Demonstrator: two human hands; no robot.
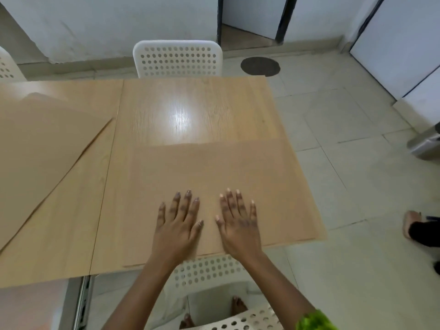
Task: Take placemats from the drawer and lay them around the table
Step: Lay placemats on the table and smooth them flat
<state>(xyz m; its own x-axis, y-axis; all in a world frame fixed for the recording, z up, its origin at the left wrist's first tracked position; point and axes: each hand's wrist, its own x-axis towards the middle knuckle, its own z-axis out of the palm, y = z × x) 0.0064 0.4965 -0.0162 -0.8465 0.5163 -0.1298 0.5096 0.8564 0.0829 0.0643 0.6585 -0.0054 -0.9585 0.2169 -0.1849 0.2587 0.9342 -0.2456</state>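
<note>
A tan, wood-coloured placemat lies flat on the near right part of the wooden table, its right and near edges about flush with the table's edge. My left hand and my right hand press flat on its near half, fingers straight and spread, side by side. A second placemat of the same colour lies at an angle on the left part of the table, partly cut off by the frame.
A white perforated chair stands at the table's far side, another right below my arms, a third at far left. A person's foot is on the tiled floor at right. A round dark floor cover lies beyond the table.
</note>
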